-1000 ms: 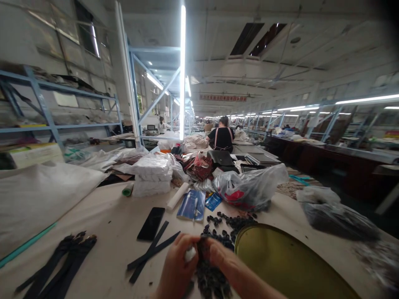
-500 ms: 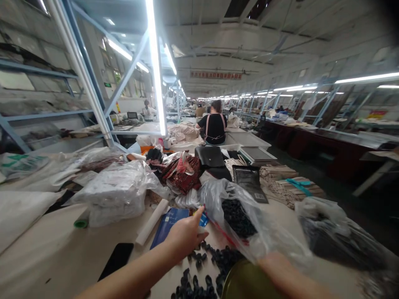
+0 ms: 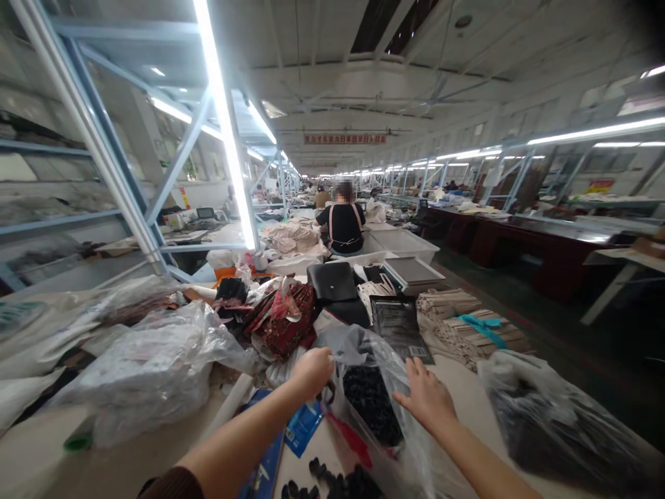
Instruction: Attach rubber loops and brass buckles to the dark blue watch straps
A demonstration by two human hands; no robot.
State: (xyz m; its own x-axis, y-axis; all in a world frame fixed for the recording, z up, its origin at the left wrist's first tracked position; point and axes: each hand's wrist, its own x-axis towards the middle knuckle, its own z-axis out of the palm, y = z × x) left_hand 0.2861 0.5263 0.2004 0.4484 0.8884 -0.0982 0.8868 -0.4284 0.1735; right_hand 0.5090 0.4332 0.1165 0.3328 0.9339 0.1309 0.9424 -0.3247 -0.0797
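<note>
A clear plastic bag [image 3: 415, 443] full of small black pieces [image 3: 370, 402] lies on the table in front of me. My left hand [image 3: 312, 373] is closed on the left side of the bag's mouth. On the opposite side, my right hand [image 3: 428, 396] rests against the plastic with its fingers spread. Loose black pieces [image 3: 335, 482] lie on the tabletop near the bottom of the view. Beneath my left hand and forearm are a blue packet [image 3: 303, 426] and a partly covered blue book [image 3: 267, 471]. Red material [image 3: 352, 441] shows along the bag's left side.
Wrapped bundles [image 3: 150, 374] lie to the left, and another bagged dark bundle [image 3: 555, 416] to the right. Beyond the bag are patterned cloth [image 3: 280, 319], a black pouch [image 3: 397, 322] and tied beige strips [image 3: 457, 315]. A person [image 3: 346, 222] sits farther ahead, back turned.
My left hand has gone from pointing over the table to gripping the bag's edge. My right hand has moved up to the bag's right side. The olive round object and dark phone have left view.
</note>
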